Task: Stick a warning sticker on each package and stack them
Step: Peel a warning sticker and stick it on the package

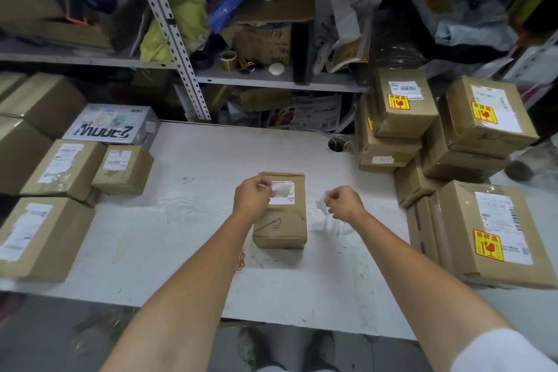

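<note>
Here the left hand pinches a white slip over the package, the right hand curled, contents unclear.

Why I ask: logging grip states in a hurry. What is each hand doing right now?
Left hand: pinches a white slip over the package.
Right hand: fingers curled; whether it holds anything cannot be told.

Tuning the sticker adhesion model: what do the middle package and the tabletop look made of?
Package: brown cardboard by the look, maybe kraft-wrapped; matte, creased at the edges, pen marks, white paper label on top. Tabletop: smooth white board, probably laminate or paint; scuffed and smudged, round cable hole at the back. Its core doesn't show.
</note>
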